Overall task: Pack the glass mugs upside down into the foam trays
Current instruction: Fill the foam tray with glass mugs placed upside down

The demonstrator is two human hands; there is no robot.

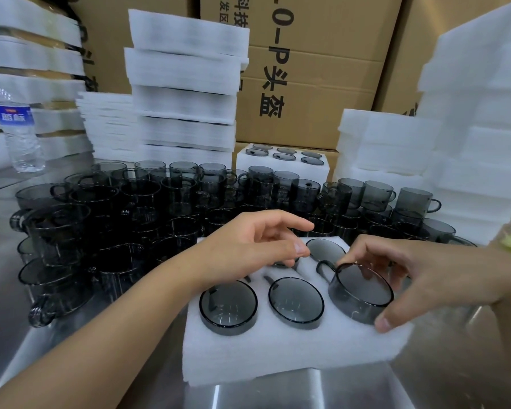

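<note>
Sitting low in the centre of the head view, a white foam tray with round pockets [278,349] rests on a brushed steel table [443,376]. Its front row holds three smoky grey glass mugs bottom-up: the left inverted mug [228,308], the middle inverted mug [296,302], and a right mug [360,293] that stands higher than the others, not fully seated, its handle pointing up-left. The right hand [431,276] grips this mug, thumb at the near side and fingers curled over the far rim. In the back row one more mug base [326,250] shows; the pockets beside it are hidden under the left hand [248,246], which hovers loosely open, fingers extended to the right, holding nothing visible.

Behind the tray, a crowd of upright dark glass mugs [148,208] fills the middle of the frame, their overlapping walls hard to separate. Farther back stand a filled foam tray [282,162], stacks of white foam trays [186,93], brown cardboard boxes [316,69], and at the left edge a clear plastic water bottle [18,131]. A yellow-green object at the right edge is too blurred to identify.
</note>
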